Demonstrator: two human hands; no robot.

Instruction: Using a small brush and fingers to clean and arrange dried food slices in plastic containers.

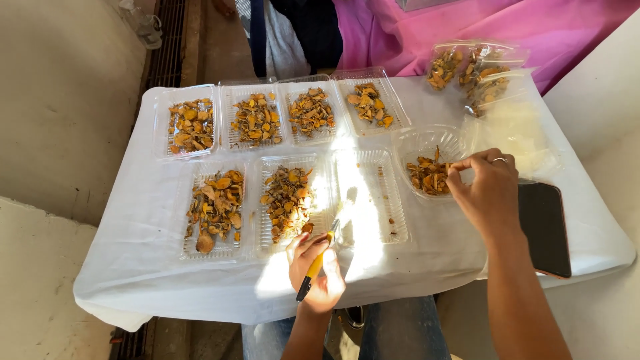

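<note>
Slices (429,176) fill the bowl (408,143) at centre right, right hand (490,190) pinching one at its rim, while left hand (319,272), lower centre, clamps a knife (317,263) beside an empty tray (387,200).

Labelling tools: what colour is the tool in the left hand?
Yellow with a black end, tool in left hand; head view.
</note>
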